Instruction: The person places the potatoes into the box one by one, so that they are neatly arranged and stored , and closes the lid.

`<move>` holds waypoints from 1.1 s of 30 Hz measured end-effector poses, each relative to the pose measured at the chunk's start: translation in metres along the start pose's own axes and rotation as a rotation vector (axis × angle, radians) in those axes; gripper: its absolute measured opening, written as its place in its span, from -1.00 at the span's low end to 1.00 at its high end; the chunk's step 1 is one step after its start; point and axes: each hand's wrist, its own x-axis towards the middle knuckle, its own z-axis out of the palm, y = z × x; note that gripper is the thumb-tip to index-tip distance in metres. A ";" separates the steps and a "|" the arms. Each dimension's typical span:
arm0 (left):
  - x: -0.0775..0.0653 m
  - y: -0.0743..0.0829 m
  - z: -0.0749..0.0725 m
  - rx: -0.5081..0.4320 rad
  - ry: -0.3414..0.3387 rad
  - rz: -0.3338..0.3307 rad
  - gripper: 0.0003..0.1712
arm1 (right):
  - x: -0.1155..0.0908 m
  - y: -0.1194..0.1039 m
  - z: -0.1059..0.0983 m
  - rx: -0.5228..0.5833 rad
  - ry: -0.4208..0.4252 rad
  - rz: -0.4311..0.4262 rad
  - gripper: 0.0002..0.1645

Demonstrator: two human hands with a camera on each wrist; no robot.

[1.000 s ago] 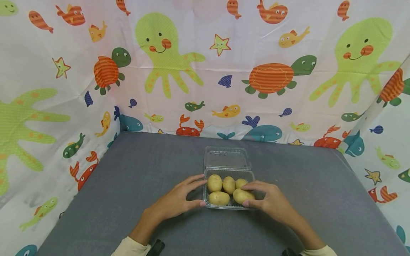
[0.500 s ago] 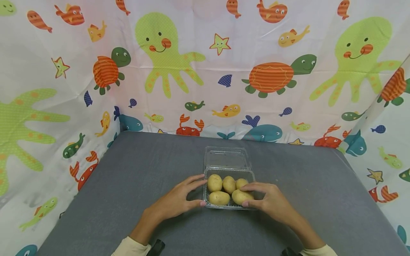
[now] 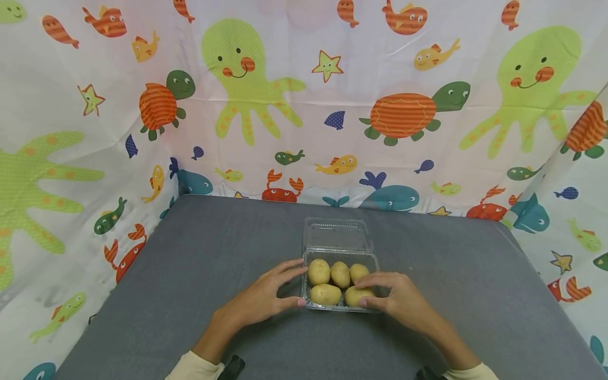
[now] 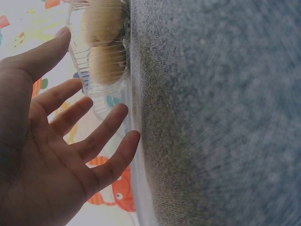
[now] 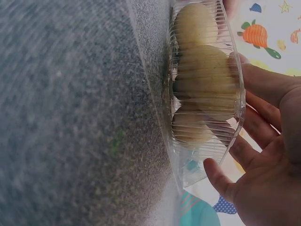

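A clear plastic clamshell container holds several yellow potatoes in two rows. My left hand is at its left side, fingers spread and fairly straight, thumb and fingertips at the rim; the left wrist view shows nothing in its palm. Reaching over the right wall, my right hand pinches the front right potato between thumb and fingers. That potato shows through the ribbed wall in the right wrist view, lying in the container. Its right end is hidden behind my fingers in the head view.
The container's hinged lid lies folded back behind it on the grey cloth-covered table. A white curtain with printed sea animals stands along the back and both sides.
My right hand and the front right potato have shifted slightly left and toward me, exposing more of the potato behind. The left hand and the container stay in place.
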 end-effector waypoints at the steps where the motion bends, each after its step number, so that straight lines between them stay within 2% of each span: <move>1: 0.000 0.000 0.000 -0.001 0.001 0.001 -0.14 | 0.000 0.000 0.000 -0.003 -0.002 0.002 -0.71; 33: 0.000 0.002 -0.001 0.005 -0.002 0.006 -0.15 | -0.001 0.000 -0.001 0.001 -0.030 0.040 -0.68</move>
